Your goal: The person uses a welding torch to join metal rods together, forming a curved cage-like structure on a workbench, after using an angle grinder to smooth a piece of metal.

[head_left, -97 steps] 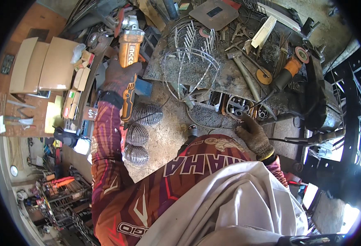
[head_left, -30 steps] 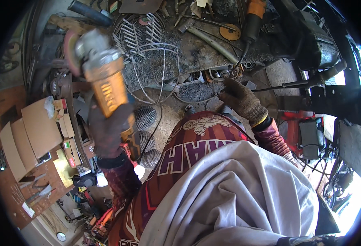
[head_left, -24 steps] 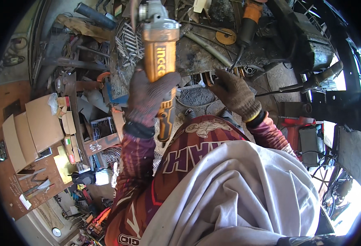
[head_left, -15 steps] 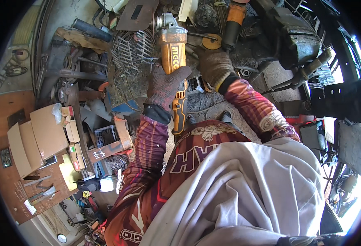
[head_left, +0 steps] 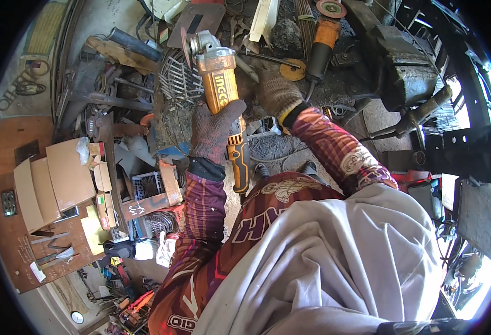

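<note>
My left hand, in a dark knitted glove, is closed around the body of a yellow-and-grey angle grinder. The grinder's metal head points away from me and its handle toward my body; a reddish disc shows edge-on at the head. My right hand, in a brown knitted glove with a yellow cuff edge, is low over the bench, just nearer than a round yellow disc. Its fingers are in shadow and partly hidden. To its right lies a second, orange-and-black angle grinder with a round disc at its far end.
A heavy bench vise stands at the right. Behind the left-hand grinder is a pile of metal pieces. Thin rods and a pale channel piece lie at the back. Cardboard boxes sit on a brown board at left.
The grinder in my left hand has moved left and slightly toward me, and its disc now shows. My right hand has shifted left, away from the second grinder. The whole view has tilted slightly.
</note>
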The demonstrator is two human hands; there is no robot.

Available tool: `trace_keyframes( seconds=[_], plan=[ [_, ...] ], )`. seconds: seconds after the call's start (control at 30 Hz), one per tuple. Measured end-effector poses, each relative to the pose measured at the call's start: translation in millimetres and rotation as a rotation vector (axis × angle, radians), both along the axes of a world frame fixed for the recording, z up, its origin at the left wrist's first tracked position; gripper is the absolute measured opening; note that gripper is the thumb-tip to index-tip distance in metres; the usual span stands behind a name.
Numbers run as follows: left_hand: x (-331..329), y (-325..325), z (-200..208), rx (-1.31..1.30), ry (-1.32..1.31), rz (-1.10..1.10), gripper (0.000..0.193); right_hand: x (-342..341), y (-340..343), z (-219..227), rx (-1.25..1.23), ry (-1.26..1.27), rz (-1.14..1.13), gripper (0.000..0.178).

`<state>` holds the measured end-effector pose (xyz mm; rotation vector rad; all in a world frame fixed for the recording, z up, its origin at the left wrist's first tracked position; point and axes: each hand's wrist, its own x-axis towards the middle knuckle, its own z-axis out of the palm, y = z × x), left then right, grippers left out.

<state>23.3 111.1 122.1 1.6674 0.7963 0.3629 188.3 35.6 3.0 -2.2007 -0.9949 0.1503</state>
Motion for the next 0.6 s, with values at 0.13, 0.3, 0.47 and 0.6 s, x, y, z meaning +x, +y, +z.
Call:
trace_keyframes(
  seconds=[0.13, 0.3, 0.47, 0.6],
  plan=[
    [3.3, 2.3, 0.0, 0.021, 0.028, 0.023, 0.041, 19.2, 44.7, 32.8, -0.034, 0.143, -0.044, 0.040],
    [15.3, 0.0, 1.7, 0.029, 0.007, 0.003, 0.040, 14.3, 27.2, 44.5, -0.072, -0.065, -0.015, 0.037],
    [51.6, -0.5, -16.3, 0.104, 0.024, 0.017, 0.042, -57.7, -68.6, 43.4, 0.330, 0.608, 0.187, 0.059],
    [80.6, -4.3, -43.9, 0.143, 0.144, 0.086, 0.047, -99.2, -92.3, -8.4, 0.498, 0.687, 0.279, 0.094]
  ],
)
